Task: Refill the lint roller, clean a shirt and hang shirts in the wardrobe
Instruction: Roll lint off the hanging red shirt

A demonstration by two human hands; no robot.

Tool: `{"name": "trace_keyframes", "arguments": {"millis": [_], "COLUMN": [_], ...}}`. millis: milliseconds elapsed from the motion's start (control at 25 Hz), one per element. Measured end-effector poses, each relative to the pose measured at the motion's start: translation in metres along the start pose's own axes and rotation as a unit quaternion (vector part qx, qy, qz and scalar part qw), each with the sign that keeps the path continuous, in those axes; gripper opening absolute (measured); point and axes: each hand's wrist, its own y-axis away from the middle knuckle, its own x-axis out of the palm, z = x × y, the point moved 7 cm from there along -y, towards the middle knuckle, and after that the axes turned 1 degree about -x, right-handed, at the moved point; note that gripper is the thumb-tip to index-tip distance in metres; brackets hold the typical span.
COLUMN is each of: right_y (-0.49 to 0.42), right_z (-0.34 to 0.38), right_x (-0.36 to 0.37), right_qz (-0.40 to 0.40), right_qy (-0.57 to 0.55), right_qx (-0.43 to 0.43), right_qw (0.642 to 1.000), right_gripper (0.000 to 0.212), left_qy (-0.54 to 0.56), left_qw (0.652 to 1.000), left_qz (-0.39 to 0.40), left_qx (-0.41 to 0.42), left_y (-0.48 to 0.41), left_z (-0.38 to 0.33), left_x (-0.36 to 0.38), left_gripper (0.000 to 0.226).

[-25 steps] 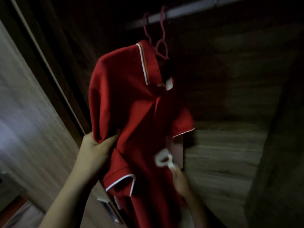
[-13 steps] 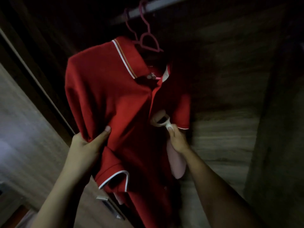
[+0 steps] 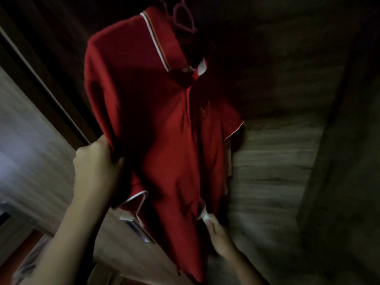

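Observation:
A red polo shirt [image 3: 164,112] with white-trimmed collar and sleeves hangs on a pink hanger [image 3: 183,19] inside a dark wardrobe. My left hand [image 3: 96,161] is shut on the shirt's left side fabric, just above its sleeve. My right hand [image 3: 218,235] is low on the shirt's right side and grips a white lint roller handle [image 3: 204,214], whose roller end is hidden against the cloth. The rail above is out of frame.
The wardrobe's wooden back panel [image 3: 277,161] lies behind the shirt. A sliding door track [image 3: 41,79] runs diagonally at the left, with a lighter door panel [image 3: 24,140] beyond it. A dark side wall [image 3: 339,182] stands at the right.
My right hand with the lint roller has moved down from the shirt's chest to its lower part. The left hand keeps its hold on the fabric. The view has tilted downward, so the shirt sits higher in frame.

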Motion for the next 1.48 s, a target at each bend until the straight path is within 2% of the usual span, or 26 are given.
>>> {"name": "trace_keyframes", "arguments": {"millis": [160, 240, 320, 440, 520, 600, 720, 800, 880, 960, 1000, 1040, 1120, 1160, 1240, 1320, 1400, 1480], "right_y": [-0.031, -0.046, -0.039, -0.007, -0.001, -0.017, -0.038, -0.047, -0.05, -0.031, -0.013, 0.0, 0.004, -0.003, -0.017, -0.016, 0.002, 0.031], "right_z": [0.11, 0.126, 0.099, 0.013, 0.005, 0.053, 0.166, 0.188, 0.135, 0.046, 0.013, -0.001, 0.019, 0.047, 0.108, 0.13, 0.099, 0.031], "right_x": [-0.021, -0.024, -0.019, -0.003, -0.007, -0.021, -0.051, -0.052, -0.031, -0.003, 0.007, 0.012, 0.009, 0.005, -0.009, -0.009, 0.008, 0.032], "right_qz": [0.024, 0.027, 0.006, 0.058, 0.053, 0.011, -0.056, -0.053, -0.012, 0.085, 0.135, 0.152, 0.125, 0.099, 0.038, 0.013, 0.019, 0.064], "right_qy": [-0.005, -0.009, 0.028, 0.088, 0.104, 0.059, 0.021, 0.04, 0.106, 0.219, 0.245, 0.237, 0.176, 0.146, 0.115, 0.096, 0.097, 0.158], "right_qx": [-0.119, -0.138, -0.137, -0.06, -0.055, -0.101, -0.221, -0.254, -0.201, -0.082, -0.042, -0.024, -0.041, -0.068, -0.139, -0.172, -0.161, -0.111], "right_qw": [0.993, 0.99, 0.99, 0.993, 0.992, 0.993, 0.974, 0.965, 0.974, 0.969, 0.959, 0.959, 0.976, 0.982, 0.983, 0.98, 0.982, 0.979], "right_gripper": [0.022, 0.025, 0.027, 0.019, 0.018, 0.021, 0.027, 0.03, 0.036, 0.058, 0.072, 0.07, 0.039, 0.032, 0.03, 0.03, 0.028, 0.028], "left_qy": [-0.092, -0.094, -0.097, -0.136, -0.134, -0.137, -0.113, -0.077, -0.03, 0.013, 0.025, 0.033, 0.036, 0.036, 0.047, 0.057, 0.057, 0.052], "left_qw": [0.995, 0.995, 0.995, 0.991, 0.991, 0.99, 0.993, 0.996, 0.996, 0.995, 0.994, 0.993, 0.993, 0.994, 0.993, 0.992, 0.992, 0.993], "left_qz": [0.012, 0.009, 0.008, 0.011, 0.011, 0.009, 0.017, 0.018, 0.033, 0.046, 0.049, 0.049, 0.046, 0.044, 0.036, 0.026, 0.022, 0.02], "left_qx": [-0.028, -0.018, -0.013, -0.016, -0.019, -0.014, -0.011, -0.041, -0.073, -0.088, -0.094, -0.099, -0.099, -0.098, -0.099, -0.108, -0.111, -0.106], "left_y": [-0.002, -0.003, -0.004, 0.0, 0.001, -0.001, -0.003, -0.006, -0.006, -0.007, -0.007, -0.006, -0.006, -0.005, -0.004, -0.004, -0.003, -0.003], "left_z": [0.001, -0.001, 0.003, 0.006, 0.004, 0.005, 0.005, 0.007, 0.01, 0.011, 0.012, 0.012, 0.013, 0.013, 0.012, 0.013, 0.012, 0.01], "left_x": [-0.01, -0.016, -0.023, -0.03, -0.031, -0.03, -0.028, -0.031, -0.034, -0.036, -0.037, -0.038, -0.037, -0.036, -0.037, -0.038, -0.039, -0.039], "left_gripper": [0.015, 0.016, 0.02, 0.023, 0.02, 0.019, 0.031, 0.038, 0.038, 0.035, 0.034, 0.032, 0.032, 0.032, 0.032, 0.031, 0.033, 0.032]}}
